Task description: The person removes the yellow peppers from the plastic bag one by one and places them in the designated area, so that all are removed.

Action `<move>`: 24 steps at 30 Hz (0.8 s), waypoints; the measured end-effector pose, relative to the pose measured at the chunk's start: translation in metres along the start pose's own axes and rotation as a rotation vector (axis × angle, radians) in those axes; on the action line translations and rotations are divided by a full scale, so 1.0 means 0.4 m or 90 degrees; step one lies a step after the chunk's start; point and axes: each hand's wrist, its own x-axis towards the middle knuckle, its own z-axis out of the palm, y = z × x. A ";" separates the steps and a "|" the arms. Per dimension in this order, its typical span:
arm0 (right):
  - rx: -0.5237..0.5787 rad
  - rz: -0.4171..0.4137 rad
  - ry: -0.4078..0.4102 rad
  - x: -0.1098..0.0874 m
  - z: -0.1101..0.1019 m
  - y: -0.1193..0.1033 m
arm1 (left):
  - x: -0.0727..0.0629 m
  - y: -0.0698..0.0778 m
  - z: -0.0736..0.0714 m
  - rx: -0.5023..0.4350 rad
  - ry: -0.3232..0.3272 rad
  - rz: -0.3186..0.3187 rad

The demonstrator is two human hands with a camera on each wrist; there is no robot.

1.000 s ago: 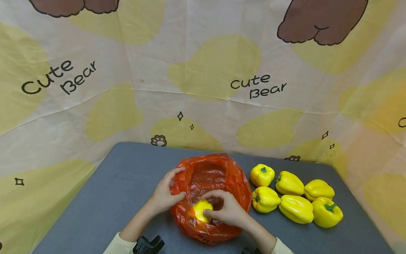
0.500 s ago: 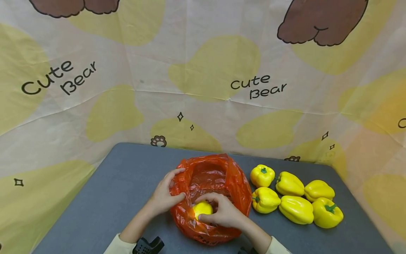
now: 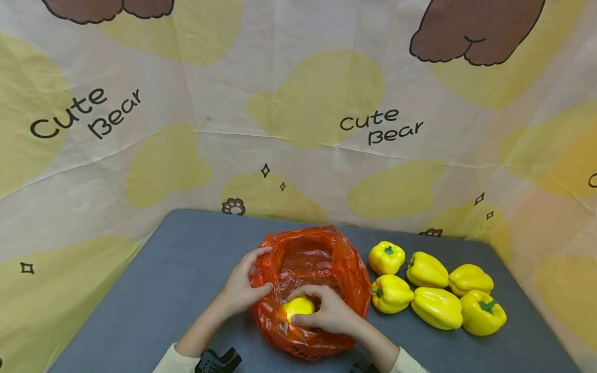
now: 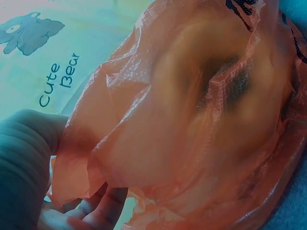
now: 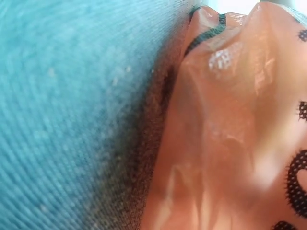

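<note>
A red plastic bag (image 3: 313,254) stands with its mouth open on the grey table. On its left side my left hand (image 3: 242,285) grips the rim; in the left wrist view, the bag's thin film (image 4: 129,143) passes between thumb and fingers. My right hand (image 3: 328,311) reaches into the mouth and holds a yellow bell pepper (image 3: 298,306) low at the front left inside. The bag's front wall hides that pepper's lower part. In the right wrist view, only the bag's printed outer side (image 5: 230,124) and a blurred blue-looking surface show, with no fingers in sight.
Several yellow bell peppers (image 3: 436,307) lie in two rows on the table right of the bag, the nearest one (image 3: 392,294) close to its side. A patterned cloth (image 3: 298,103) hangs behind the table's far edge. The grey tabletop (image 3: 154,290) extends to the left.
The right hand has shifted slightly left and down inside the bag with the bell pepper, its fingers now further over the top. The left hand keeps its hold on the rim.
</note>
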 end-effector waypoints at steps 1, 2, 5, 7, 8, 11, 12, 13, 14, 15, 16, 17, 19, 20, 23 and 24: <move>0.002 0.001 0.004 -0.001 0.000 0.001 | 0.000 0.000 0.000 0.000 0.000 0.000; 0.004 0.001 0.009 -0.001 -0.001 0.002 | 0.000 0.000 0.000 0.002 0.002 0.001; 0.004 0.005 0.027 -0.004 -0.005 -0.001 | 0.000 0.001 -0.001 0.010 0.007 0.001; 0.000 0.004 0.040 -0.007 -0.009 -0.006 | 0.000 0.001 -0.001 0.014 0.010 0.000; -0.001 0.003 0.046 -0.008 -0.012 -0.009 | 0.000 0.002 -0.001 0.014 0.010 0.000; -0.001 -0.004 0.063 -0.014 -0.022 -0.021 | 0.000 0.003 -0.001 0.012 0.009 -0.001; -0.002 -0.007 0.068 -0.016 -0.026 -0.024 | 0.000 0.003 -0.001 0.011 0.009 0.000; -0.003 -0.013 0.074 -0.019 -0.030 -0.029 | 0.000 0.002 -0.001 0.011 0.010 0.002; -0.003 -0.018 0.078 -0.022 -0.035 -0.033 | 0.000 0.002 -0.002 0.012 0.011 0.003; -0.002 -0.021 0.082 -0.025 -0.039 -0.037 | 0.000 0.002 -0.002 0.012 0.011 0.003; -0.006 -0.026 0.088 -0.029 -0.044 -0.041 | -0.001 0.002 -0.002 0.012 0.011 0.004; -0.007 -0.031 0.092 -0.033 -0.049 -0.045 | 0.000 0.002 -0.002 0.012 0.011 0.004; -0.012 -0.035 0.104 -0.042 -0.059 -0.053 | 0.000 0.001 -0.003 0.009 0.009 0.004; -0.014 -0.034 0.110 -0.047 -0.065 -0.057 | 0.000 0.000 -0.003 0.007 0.008 0.003; -0.027 -0.033 0.134 -0.063 -0.080 -0.070 | 0.001 -0.001 -0.003 0.007 0.006 0.003; -0.030 -0.031 0.141 -0.068 -0.086 -0.073 | 0.001 -0.001 -0.003 0.007 0.006 0.003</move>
